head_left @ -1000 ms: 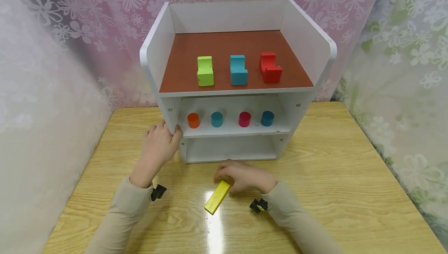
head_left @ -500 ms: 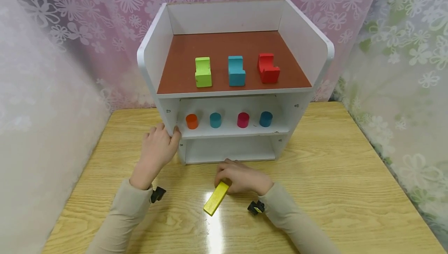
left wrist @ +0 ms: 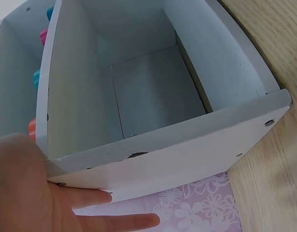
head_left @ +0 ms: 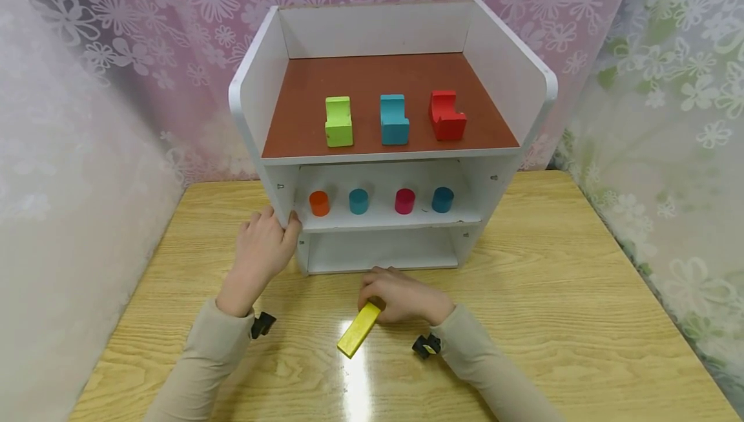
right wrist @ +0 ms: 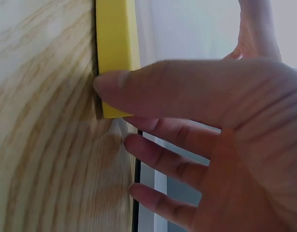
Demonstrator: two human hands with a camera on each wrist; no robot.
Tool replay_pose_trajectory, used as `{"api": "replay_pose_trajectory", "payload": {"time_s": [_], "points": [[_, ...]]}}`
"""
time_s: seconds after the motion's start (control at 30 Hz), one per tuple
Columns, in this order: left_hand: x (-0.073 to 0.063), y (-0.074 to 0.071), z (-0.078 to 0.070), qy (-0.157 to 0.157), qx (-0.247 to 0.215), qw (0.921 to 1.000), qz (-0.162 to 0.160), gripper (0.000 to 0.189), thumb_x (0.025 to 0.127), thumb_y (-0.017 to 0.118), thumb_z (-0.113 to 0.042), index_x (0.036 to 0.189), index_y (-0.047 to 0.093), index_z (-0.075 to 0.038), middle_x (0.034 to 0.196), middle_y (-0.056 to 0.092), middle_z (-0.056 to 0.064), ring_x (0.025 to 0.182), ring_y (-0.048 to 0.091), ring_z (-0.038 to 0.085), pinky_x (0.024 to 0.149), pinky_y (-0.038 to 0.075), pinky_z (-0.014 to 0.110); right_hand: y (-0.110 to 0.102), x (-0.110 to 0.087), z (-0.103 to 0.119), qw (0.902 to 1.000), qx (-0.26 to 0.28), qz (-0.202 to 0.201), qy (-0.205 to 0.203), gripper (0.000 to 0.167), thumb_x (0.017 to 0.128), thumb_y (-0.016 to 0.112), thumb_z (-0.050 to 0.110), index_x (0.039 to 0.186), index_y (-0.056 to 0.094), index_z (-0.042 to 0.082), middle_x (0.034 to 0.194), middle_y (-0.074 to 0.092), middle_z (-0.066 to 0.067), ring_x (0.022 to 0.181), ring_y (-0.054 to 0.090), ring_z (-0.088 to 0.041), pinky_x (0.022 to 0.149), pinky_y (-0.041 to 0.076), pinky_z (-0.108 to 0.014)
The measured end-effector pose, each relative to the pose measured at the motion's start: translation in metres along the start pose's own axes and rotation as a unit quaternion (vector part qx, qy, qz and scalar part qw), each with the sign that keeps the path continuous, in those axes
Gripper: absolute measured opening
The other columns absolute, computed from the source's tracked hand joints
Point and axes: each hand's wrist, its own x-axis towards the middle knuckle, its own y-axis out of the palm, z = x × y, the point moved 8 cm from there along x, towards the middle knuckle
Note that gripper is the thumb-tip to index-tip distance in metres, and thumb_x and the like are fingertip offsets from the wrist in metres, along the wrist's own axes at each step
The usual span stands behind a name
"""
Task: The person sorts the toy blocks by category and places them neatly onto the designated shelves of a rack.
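Note:
My left hand (head_left: 261, 251) holds the left side panel of a white shelf unit (head_left: 391, 154), thumb at the front edge. In the left wrist view, that hand (left wrist: 22, 179) has two fingers stretched along the panel's outer face. On the table in front of the unit lies a yellow rectangular block (head_left: 357, 333), slanted toward me. My right hand (head_left: 403, 296) pinches its far end. Seen from the right wrist, the thumb (right wrist: 119, 89) presses the block's end (right wrist: 114, 43), while the other fingertips reach down by the wood surface.
On the brown top stand a green (head_left: 339, 128), a blue (head_left: 394, 126) and a red notched block (head_left: 447, 121). Several small cylinders, such as the orange one (head_left: 319, 203), line the middle shelf. Flowered cloth (head_left: 174, 53) hangs behind the wooden table (head_left: 558, 293).
My right hand has shifted slightly left and drawn in on the far end of the yellow block. The left hand keeps its place on the shelf unit.

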Motion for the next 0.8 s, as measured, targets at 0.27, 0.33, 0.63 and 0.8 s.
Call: {"api": "replay_pose_trajectory", "payload": {"time_s": [0.27, 0.33, 0.63, 0.8], "points": [[0.001, 0.000, 0.001, -0.001, -0.001, 1.0000, -0.008, 0.052, 0.104, 0.030, -0.038, 0.127, 0.059, -0.002, 0.101, 0.059, 0.016, 0.085, 0.051, 0.037, 0.076, 0.038, 0.048, 0.005, 0.003, 0.005, 0.9997, 0.000, 0.007, -0.021, 0.034, 0.072, 0.077, 0.006, 0.099, 0.074, 0.026, 0.098, 0.058, 0.013, 0.096, 0.049, -0.008, 0.101, 0.039, -0.036], [0.001, 0.000, 0.001, -0.001, 0.000, 1.0000, -0.010, 0.052, 0.104, 0.030, -0.038, 0.125, 0.060, -0.002, 0.099, 0.058, 0.015, 0.084, 0.051, 0.036, 0.075, 0.038, 0.047, 0.006, 0.004, 0.006, 0.9996, 0.001, 0.009, -0.027, 0.033, 0.073, 0.078, 0.008, 0.099, 0.073, 0.028, 0.099, 0.058, 0.014, 0.096, 0.048, -0.008, 0.096, 0.039, -0.036], [0.001, 0.001, 0.001, -0.001, 0.000, 1.0000, -0.005, 0.053, 0.104, 0.029, -0.038, 0.130, 0.059, -0.002, 0.103, 0.060, 0.016, 0.085, 0.051, 0.036, 0.076, 0.039, 0.049, 0.002, 0.003, 0.010, 0.9996, 0.007, 0.000, -0.029, 0.027, 0.075, 0.078, 0.010, 0.097, 0.073, 0.025, 0.097, 0.059, 0.011, 0.092, 0.048, -0.007, 0.090, 0.040, -0.030], [0.000, 0.001, 0.001, -0.003, -0.003, 1.0000, -0.003, 0.054, 0.104, 0.028, -0.038, 0.132, 0.058, -0.002, 0.105, 0.059, 0.016, 0.087, 0.051, 0.037, 0.078, 0.038, 0.049, -0.005, 0.000, 0.008, 0.9997, 0.006, -0.017, -0.015, 0.026, 0.076, 0.077, 0.010, 0.098, 0.073, 0.023, 0.100, 0.060, 0.010, 0.092, 0.048, -0.009, 0.084, 0.041, -0.030]]}}
